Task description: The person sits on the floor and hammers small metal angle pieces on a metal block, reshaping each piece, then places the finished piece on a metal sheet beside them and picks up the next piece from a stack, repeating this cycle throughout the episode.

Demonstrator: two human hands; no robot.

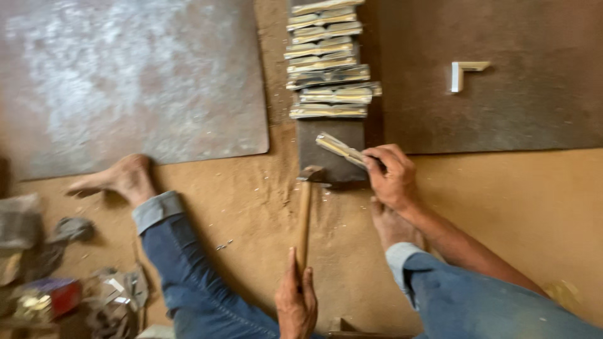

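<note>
My left hand grips the wooden handle of a hammer; the hammer's metal head rests at the near edge of a dark metal block. My right hand holds a short piece of pale moulding strip over that block. Beyond the block lies a row of several similar cut moulding pieces. I sit on the floor in blue jeans with bare feet, one foot stretched left, the other tucked under my right forearm.
A large grey metal sheet lies at the upper left. A dark board at the upper right bears a white joined L-shaped corner piece. Rags and small packets clutter the lower left. Sawdust covers the brown floor.
</note>
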